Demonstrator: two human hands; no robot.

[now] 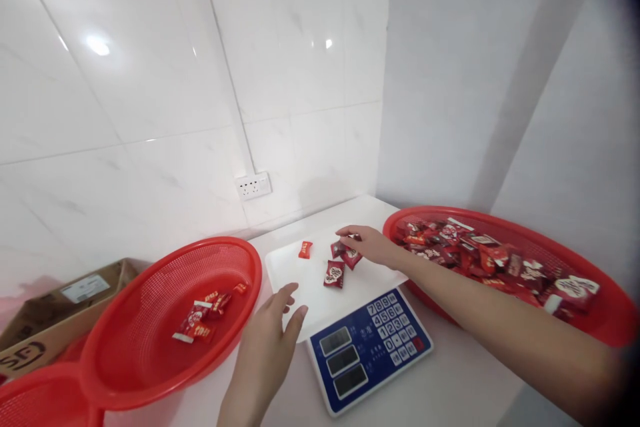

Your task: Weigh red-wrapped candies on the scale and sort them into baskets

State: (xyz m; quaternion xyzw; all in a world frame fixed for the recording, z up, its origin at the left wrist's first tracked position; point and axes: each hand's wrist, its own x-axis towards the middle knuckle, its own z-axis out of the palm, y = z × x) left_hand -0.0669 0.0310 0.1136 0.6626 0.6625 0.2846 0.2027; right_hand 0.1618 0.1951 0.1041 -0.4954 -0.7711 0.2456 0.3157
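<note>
We identify what looks like a shop's weighing corner (pixel 445 380) from the blue-and-white electronic scale (pixel 369 355), wide red plastic baskets (pixel 135 340) and small red wrapped packets (pixel 334 275).

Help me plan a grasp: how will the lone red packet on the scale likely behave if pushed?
The red packet looks small, so probably light. It may slide easily on the smooth white tray. Lying flat, it seems unlikely to roll.

Left hand (pixel 270 330): bare, with slim fingers (pixel 283 296) and a slender thumb (pixel 296 325). Directly behind the hand, the wrist (pixel 246 387) is bare. Right hand (pixel 369 244): bare, with slender fingers. Behind the hand, the bare forearm (pixel 480 303) is slim and smooth in outline, widening gradually away from the wrist. Fine surface detail is too small to tell.
</note>
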